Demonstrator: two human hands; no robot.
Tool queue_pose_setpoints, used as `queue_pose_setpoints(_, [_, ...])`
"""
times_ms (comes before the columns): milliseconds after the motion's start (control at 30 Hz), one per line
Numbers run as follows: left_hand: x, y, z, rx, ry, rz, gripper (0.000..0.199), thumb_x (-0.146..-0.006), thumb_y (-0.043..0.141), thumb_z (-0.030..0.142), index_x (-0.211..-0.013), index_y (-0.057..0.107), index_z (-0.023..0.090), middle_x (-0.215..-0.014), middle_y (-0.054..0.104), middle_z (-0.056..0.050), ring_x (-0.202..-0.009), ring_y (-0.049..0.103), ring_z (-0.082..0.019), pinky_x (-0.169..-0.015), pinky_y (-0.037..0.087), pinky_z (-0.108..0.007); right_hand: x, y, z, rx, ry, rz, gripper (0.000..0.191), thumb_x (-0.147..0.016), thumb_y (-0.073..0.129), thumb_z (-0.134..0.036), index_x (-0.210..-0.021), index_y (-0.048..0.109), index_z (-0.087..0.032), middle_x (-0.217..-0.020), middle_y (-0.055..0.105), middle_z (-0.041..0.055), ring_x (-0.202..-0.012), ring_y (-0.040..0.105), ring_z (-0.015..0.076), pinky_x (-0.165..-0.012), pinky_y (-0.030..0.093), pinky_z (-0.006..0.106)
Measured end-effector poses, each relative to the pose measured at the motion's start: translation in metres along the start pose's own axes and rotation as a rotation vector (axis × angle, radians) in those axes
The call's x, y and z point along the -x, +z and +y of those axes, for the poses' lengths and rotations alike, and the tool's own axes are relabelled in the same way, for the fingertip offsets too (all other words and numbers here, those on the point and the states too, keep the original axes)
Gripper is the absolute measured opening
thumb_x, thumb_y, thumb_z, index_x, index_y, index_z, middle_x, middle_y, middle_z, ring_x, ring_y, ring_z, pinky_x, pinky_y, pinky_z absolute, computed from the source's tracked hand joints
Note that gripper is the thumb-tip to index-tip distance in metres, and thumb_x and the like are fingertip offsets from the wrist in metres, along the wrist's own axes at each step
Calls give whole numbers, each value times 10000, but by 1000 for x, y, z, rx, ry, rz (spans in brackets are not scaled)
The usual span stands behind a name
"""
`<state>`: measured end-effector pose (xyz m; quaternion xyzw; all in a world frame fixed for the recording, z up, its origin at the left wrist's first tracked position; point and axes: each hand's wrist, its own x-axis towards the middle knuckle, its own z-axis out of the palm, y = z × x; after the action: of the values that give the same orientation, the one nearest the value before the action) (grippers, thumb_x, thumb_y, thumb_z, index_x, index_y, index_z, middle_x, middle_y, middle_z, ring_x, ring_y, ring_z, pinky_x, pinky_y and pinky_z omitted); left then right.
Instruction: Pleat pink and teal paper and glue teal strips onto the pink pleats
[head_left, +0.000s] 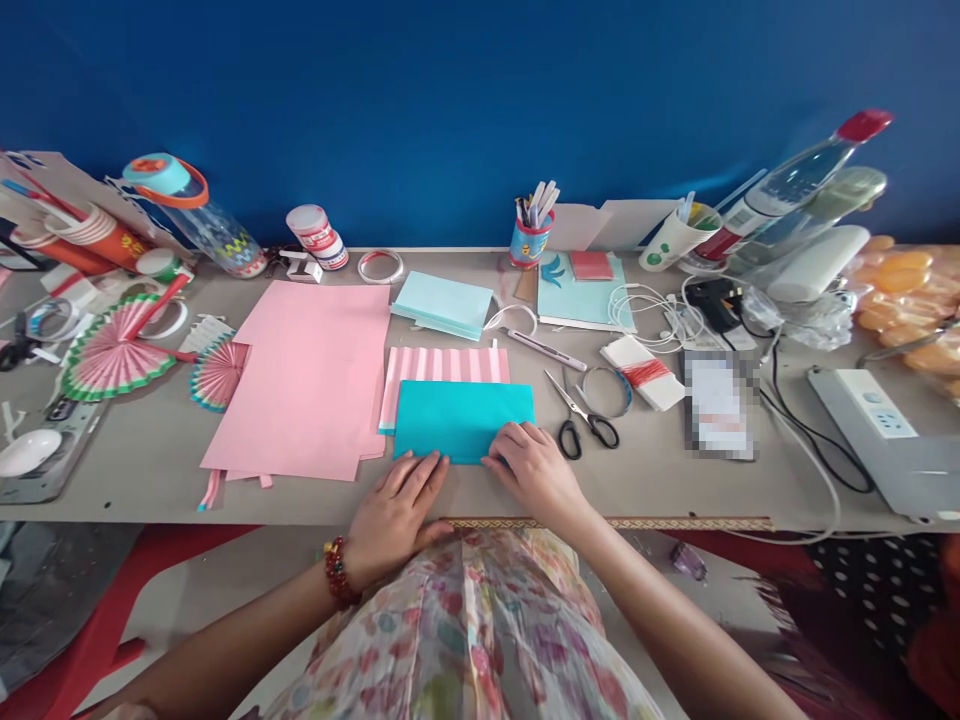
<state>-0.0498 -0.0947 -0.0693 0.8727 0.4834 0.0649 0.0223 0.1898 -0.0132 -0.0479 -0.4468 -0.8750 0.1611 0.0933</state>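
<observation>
Fingers extended and holding nothing, a person's left hand [394, 515] rests at the near edge of a turquoise sheet [457, 415], which lies on the desk [300, 505], partly over pleated pink paper [448, 364]; the right hand [536, 472] curls its fingers at the near-right corner, any grip impossible to tell.

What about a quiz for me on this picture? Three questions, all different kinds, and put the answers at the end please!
1. Pick one. What are the left hand and the right hand both touching?
A) the pencil cup
B) the turquoise paper
C) the water bottle

2. True or false? The scissors lie to the left of the turquoise paper.

3. Fill the gap. The red beaded bracelet is worn on the person's own ____ side.

Key: 1: B. 2: False, the scissors lie to its right. 3: left.
</observation>
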Motion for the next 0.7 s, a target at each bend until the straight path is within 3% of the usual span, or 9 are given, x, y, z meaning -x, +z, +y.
queue_pose_setpoints(233, [4,5,2,-28,-53,-21,748,-921,422,644,-1498,380,170,-1436,500,-117,-1290,450,-326,-1087,377,-440,-2,-2,2,11,-15,-7,175,-947,591,-321,-832,624,-194,-930,590,52,-871,510,203,-797,369,328])
queue_pose_setpoints(700, [1,1,3,3,-36,1,774,-917,426,646,-1498,373,137,-1376,545,-135,-1273,475,-311,-1140,336,-449,-1,0,2,48,18,8,201,-923,625,-356,-812,610,-189,-920,588,53,-839,513,204,-785,380,333])
